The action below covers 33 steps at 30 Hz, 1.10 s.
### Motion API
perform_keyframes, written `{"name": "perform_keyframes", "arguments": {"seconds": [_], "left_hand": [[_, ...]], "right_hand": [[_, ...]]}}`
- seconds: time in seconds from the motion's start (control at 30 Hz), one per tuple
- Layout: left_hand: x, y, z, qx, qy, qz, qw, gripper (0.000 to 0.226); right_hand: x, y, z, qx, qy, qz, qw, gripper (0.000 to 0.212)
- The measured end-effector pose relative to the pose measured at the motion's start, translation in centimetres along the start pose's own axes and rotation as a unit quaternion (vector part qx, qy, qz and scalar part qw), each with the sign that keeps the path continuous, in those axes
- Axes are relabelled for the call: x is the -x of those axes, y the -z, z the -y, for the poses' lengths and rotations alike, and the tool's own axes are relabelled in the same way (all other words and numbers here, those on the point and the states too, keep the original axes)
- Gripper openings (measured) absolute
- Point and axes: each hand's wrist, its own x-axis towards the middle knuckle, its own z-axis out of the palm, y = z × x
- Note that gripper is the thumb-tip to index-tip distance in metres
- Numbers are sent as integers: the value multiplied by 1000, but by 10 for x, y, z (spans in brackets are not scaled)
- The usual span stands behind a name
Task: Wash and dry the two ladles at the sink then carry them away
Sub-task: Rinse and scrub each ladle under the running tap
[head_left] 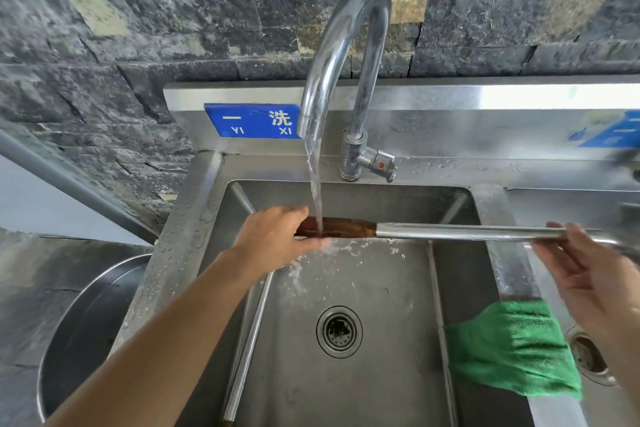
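**Ladle (450, 231) held level across sink (180, 253), grip end under running water**

Water (317, 191) pours from a tall curved faucet (346, 45) onto the dark wooden grip (346, 227) of a long steel ladle. The left hand (277, 236) wraps around that grip right where the stream lands. The right hand (588, 270) meets the metal shaft near the frame's right edge. Its fingers look nearly straight, but the view there is blurred, so I cannot tell whether it pinches the shaft or only props it. The ladle's bowl is out of view to the right.

A second ladle (249, 333) lies inside the basin, its shaft slanting down the left side. A green cloth (512, 347) drapes over the divider between the two basins, near the right forearm.

Risks, as I judge them:
- Wet wood may turn slippery, so the left hand's hold could slide.
- If the right hand is only propping the shaft, the ladle could tip and clatter onto the second ladle below.
- Spray bouncing off the grip could soak the cloth before it is needed for drying.
- The unseen bowl end could knock against something beyond the basin.
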Motion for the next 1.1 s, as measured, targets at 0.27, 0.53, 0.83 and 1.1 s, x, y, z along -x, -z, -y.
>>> {"name": "perform_keyframes", "arguments": {"seconds": [0.27,0.53,0.83,1.1], "left_hand": [[-14,-11,-61,-49,-16,-57,997,33],[-10,-5,-92,-19,-47,-29,998,23],[12,5,-50,-2,15,-18,1000,21],[38,18,-2,-26,44,2,999,14]], "right_hand": [[9,10,3,-3,33,-16,999,106],[68,-71,-55,-8,-59,18,998,8],[121,-162,-136,-49,-155,94,982,3],[145,-195,-190,-64,-207,130,967,30]]}}
